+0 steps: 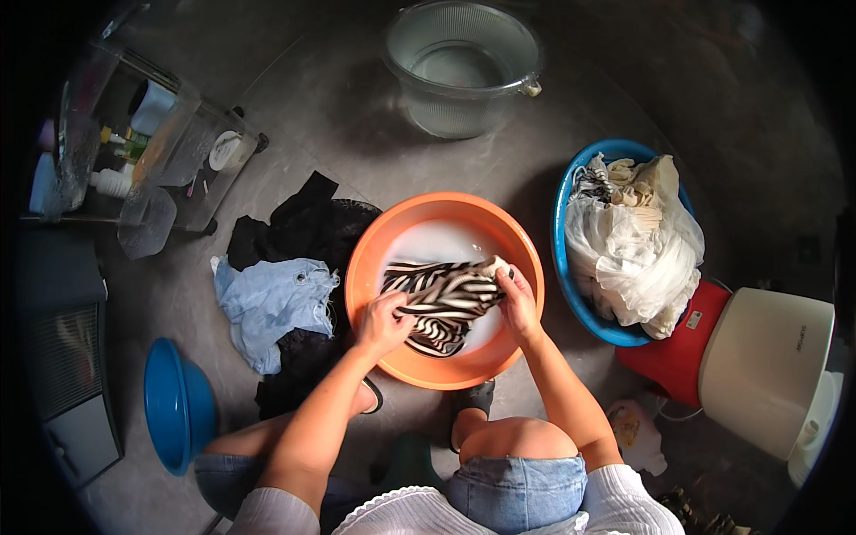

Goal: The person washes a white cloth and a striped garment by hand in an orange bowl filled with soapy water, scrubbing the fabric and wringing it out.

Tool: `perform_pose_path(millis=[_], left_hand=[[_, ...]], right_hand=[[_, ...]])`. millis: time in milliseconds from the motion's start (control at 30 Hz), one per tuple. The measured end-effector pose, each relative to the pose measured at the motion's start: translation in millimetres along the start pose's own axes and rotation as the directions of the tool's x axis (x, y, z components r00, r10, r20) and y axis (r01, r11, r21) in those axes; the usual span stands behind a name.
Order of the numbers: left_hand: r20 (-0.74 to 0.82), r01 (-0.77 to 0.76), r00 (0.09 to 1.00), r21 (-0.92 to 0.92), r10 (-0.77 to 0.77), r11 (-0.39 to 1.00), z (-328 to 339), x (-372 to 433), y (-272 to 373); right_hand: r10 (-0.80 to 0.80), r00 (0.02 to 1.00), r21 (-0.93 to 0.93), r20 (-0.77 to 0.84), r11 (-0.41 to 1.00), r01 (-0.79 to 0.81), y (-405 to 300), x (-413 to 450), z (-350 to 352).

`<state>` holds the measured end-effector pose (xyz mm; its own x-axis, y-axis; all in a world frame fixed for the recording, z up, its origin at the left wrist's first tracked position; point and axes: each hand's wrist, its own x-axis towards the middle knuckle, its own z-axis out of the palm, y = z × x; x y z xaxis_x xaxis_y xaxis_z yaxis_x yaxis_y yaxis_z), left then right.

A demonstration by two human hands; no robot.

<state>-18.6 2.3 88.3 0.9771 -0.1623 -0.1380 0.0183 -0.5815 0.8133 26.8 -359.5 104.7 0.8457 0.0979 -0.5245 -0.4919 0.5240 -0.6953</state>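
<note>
An orange plastic basin (447, 383) stands on the floor before me, with whitish soapy water (428, 239) in it. A black-and-white striped knit garment (455, 294) is stretched between my hands over the basin, its lower folds lying in the water. My left hand (386, 324) grips the garment's left side near the basin's front-left rim. At the right, my right hand (518, 301) pinches a pale edge of the same garment between thumb and fingers. Part of the cloth is hidden beneath its own folds.
Light-blue denim (274, 301) and black clothes (294, 227) lie left of the basin. A blue tub (562, 267) holds white and cream laundry (622, 247). Around stand a clear bucket (461, 114), a small blue basin (177, 408), a bottle-filled rack (194, 100) and a cream-and-red appliance (762, 361).
</note>
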Motion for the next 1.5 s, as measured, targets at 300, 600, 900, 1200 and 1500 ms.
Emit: perform_pose_path(millis=[300, 600, 900, 1200, 1500], left_hand=[[0.126, -0.063, 0.991, 0.067, 0.054, 0.996, 4, 0, 29], [0.314, 0.486, 0.841, -0.797, -0.44, 0.359, 47, 36, 62], [0.509, 0.492, 0.623, 0.335, -0.594, 0.803, 33, 40, -19], [0.436, 0.621, 0.7, -0.763, -0.565, 0.18, 24, -5, -57], [0.591, 0.642, 0.766, -0.717, -0.251, 0.272, 10, -2, 17]], right_hand=[[0.08, 0.996, -0.058, 0.045, 0.995, -0.077, 21, -10, 24], [-0.134, 0.991, -0.572, 0.027, 0.81, 0.125, 7, 5, 0], [-0.196, 0.978, -0.683, 0.068, 0.706, 0.189, 38, -7, -29], [0.123, 0.945, -0.75, 0.302, 0.642, 0.156, 73, -27, 32], [0.253, 0.913, -0.678, 0.32, 0.734, 0.035, 67, -24, 21]])
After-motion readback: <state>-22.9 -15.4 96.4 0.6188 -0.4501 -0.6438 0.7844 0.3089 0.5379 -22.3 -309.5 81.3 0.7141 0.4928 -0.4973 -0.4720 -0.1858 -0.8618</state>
